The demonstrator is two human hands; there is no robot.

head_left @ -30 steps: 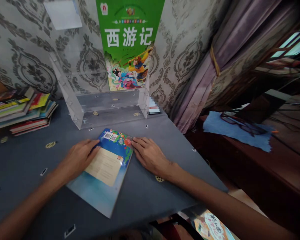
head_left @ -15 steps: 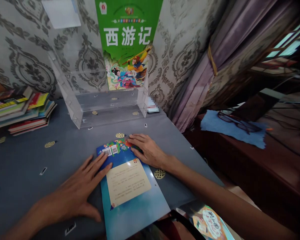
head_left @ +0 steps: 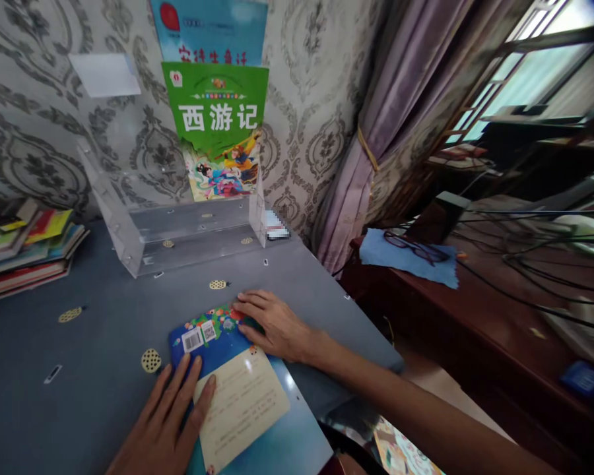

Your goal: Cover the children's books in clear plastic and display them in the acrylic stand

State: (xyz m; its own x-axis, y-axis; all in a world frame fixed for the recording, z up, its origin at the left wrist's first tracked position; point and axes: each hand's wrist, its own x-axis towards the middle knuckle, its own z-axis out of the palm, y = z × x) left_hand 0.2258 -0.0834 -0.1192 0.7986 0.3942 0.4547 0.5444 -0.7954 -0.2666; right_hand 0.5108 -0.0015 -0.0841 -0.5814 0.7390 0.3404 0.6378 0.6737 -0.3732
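Note:
A thin blue book [head_left: 272,439] lies face down on the desk, its back cover showing a barcode label and a cream text panel. My left hand [head_left: 165,412] rests flat along the book's left side, fingers apart, with the fingertips on the cover and panel. On the upper right corner lies my right hand [head_left: 277,326], its fingers stretched over the colourful top border and the thumb below them. Neither hand is closed round the book.
A clear acrylic stand [head_left: 113,211] holds a green book [head_left: 222,142] with a blue book [head_left: 208,33] behind it. Stacked books [head_left: 24,247] sit at the left. A purple curtain [head_left: 349,165] hangs right; glasses [head_left: 416,247] lie on a blue cloth [head_left: 381,257] beyond the desk's edge.
The view has swung up and right, bringing the blue book behind the green one into sight. My left hand has shifted down along the book's left side; my right stays at its corner.

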